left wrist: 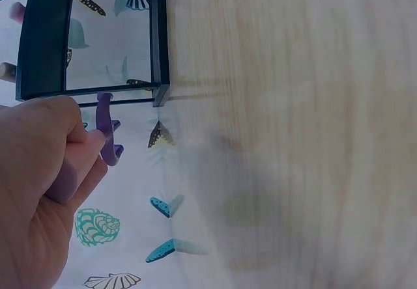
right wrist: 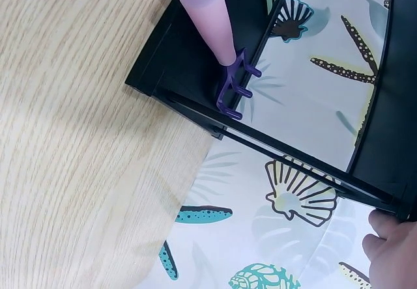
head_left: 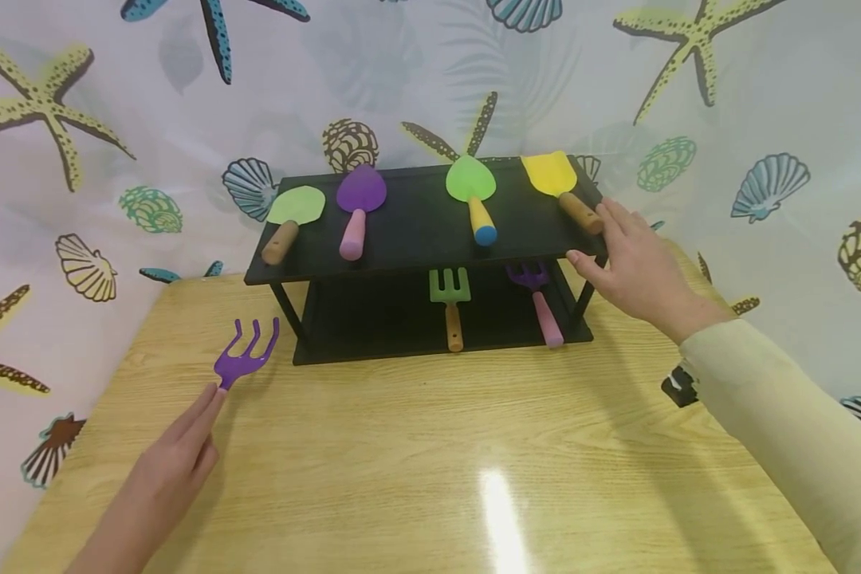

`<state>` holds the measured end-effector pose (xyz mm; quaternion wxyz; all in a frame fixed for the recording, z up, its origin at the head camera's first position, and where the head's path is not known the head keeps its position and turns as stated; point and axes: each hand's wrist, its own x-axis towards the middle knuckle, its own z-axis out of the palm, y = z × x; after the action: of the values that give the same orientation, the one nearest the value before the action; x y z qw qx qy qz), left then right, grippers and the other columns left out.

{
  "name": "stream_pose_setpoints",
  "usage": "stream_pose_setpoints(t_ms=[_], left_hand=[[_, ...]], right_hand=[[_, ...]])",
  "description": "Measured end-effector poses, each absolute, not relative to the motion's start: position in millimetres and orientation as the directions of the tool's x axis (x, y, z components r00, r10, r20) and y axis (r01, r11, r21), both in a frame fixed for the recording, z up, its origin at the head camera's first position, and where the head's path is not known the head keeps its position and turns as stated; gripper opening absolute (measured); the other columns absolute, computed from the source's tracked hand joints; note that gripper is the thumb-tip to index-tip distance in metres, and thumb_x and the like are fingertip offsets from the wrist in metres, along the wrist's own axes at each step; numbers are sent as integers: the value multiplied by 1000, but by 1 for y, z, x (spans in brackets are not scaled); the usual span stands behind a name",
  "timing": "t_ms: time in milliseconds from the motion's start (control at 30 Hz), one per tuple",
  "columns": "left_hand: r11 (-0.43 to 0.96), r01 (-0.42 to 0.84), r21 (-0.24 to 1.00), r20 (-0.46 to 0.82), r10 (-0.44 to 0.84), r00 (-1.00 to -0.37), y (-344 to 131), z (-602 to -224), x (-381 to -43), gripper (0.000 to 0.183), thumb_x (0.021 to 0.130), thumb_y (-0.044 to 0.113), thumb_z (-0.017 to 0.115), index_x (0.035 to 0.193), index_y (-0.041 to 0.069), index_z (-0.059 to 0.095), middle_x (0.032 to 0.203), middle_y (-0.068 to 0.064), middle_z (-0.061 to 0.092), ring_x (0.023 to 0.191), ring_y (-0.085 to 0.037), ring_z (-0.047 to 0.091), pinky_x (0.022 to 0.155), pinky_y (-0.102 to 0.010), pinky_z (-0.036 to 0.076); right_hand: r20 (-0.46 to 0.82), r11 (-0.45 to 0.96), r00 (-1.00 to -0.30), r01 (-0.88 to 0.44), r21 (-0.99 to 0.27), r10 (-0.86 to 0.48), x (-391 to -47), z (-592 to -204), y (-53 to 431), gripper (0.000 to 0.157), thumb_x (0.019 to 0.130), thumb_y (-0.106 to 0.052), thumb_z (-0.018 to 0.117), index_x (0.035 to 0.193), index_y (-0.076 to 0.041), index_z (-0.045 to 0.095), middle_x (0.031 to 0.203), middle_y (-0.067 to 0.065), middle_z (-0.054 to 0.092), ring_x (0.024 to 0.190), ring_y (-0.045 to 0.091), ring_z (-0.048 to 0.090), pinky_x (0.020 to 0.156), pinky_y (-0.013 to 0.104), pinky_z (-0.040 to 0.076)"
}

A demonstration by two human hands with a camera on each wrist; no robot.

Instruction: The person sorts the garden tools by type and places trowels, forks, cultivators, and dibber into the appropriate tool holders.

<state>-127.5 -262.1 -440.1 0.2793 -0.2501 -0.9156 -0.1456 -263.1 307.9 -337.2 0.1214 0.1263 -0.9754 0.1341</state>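
My left hand (head_left: 175,454) holds a purple three-pronged hand fork (head_left: 240,365) by its pink handle (left wrist: 85,155), prongs pointing away, left of a black two-tier rack (head_left: 409,259). At the rack's right end, my right hand (head_left: 638,259) has its fingers extended by the upper shelf's edge. Its fingertips are at the wooden handle of a yellow spade (head_left: 551,173); whether they touch the handle or only the shelf I cannot tell. In the right wrist view only part of that hand (right wrist: 394,253) shows, against the shelf end.
Along the upper shelf lie a pale green trowel (head_left: 297,205), a purple trowel (head_left: 362,190) and a bright green trowel (head_left: 470,179). The lower shelf holds a green fork (head_left: 450,287) and another purple fork (head_left: 547,319). A small black object (head_left: 679,387) sits by my right sleeve.
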Motion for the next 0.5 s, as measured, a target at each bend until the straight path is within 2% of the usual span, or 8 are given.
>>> stream_pose_setpoints(t_ms=[33, 100, 167, 233, 300, 333, 467, 500], left_hand=[[834, 538, 121, 584, 378, -718, -261, -441, -126, 62, 77, -12, 59, 138, -5, 53, 138, -27, 55, 99, -33, 69, 65, -21, 53], [836, 536, 119, 582, 379, -720, -258, -443, -122, 60, 79, -10, 57, 139, -4, 53, 140, -25, 55, 103, -27, 67, 68, -20, 53], [826, 549, 130, 586, 382, -714, -256, -445, -120, 50, 89, -1, 51, 140, -3, 52, 144, -21, 53, 113, -14, 63, 77, -10, 52], [811, 569, 135, 599, 390, -699, -253, -446, -119, 44, 99, 11, 42, 139, -4, 52, 147, -18, 51, 128, -3, 52, 89, -3, 46], [795, 589, 144, 613, 395, -684, -250, -448, -118, 48, 105, 23, 32, 139, -5, 53, 149, -16, 50, 130, 11, 41, 89, 4, 40], [789, 596, 148, 621, 395, -677, -248, -448, -118, 54, 106, 29, 27, 138, -5, 54, 149, -14, 50, 132, 15, 34, 93, 4, 38], [777, 612, 148, 629, 403, -664, -239, -448, -117, 57, 106, 32, 23, 137, -4, 55, 150, -9, 50, 131, 18, 32, 87, 3, 42], [772, 617, 152, 626, 408, -665, -236, -448, -117, 57, 106, 31, 24, 137, -4, 56, 150, -9, 50, 133, 17, 31, 93, 2, 40]], right_hand=[[269, 932, -939, -277, -232, -212, -263, -337, 308, 87, 100, -57, 41, 155, 6, 17, 163, 26, 16, 147, 50, 21, 126, 55, 10], [265, 934, -941, -272, -232, -209, -263, -336, 308, 87, 100, -57, 41, 155, 6, 17, 163, 26, 16, 147, 50, 21, 126, 56, 10], [260, 935, -943, -268, -231, -206, -262, -336, 308, 88, 100, -58, 40, 155, 5, 17, 163, 26, 16, 147, 50, 21, 125, 56, 11], [258, 935, -944, -267, -233, -205, -262, -335, 307, 87, 100, -58, 40, 155, 5, 17, 163, 26, 16, 147, 50, 21, 125, 56, 11], [258, 936, -944, -267, -231, -206, -262, -335, 307, 87, 100, -58, 40, 155, 6, 17, 163, 26, 16, 147, 50, 21, 125, 57, 11], [259, 935, -943, -269, -230, -207, -262, -335, 307, 87, 100, -58, 40, 155, 6, 17, 163, 27, 16, 147, 51, 21, 125, 57, 11], [263, 935, -942, -271, -227, -210, -262, -335, 307, 87, 100, -58, 40, 155, 6, 17, 163, 27, 17, 147, 51, 21, 125, 57, 11], [264, 935, -942, -271, -228, -209, -262, -335, 307, 87, 100, -58, 39, 155, 6, 17, 163, 27, 17, 147, 51, 21, 125, 57, 11]])
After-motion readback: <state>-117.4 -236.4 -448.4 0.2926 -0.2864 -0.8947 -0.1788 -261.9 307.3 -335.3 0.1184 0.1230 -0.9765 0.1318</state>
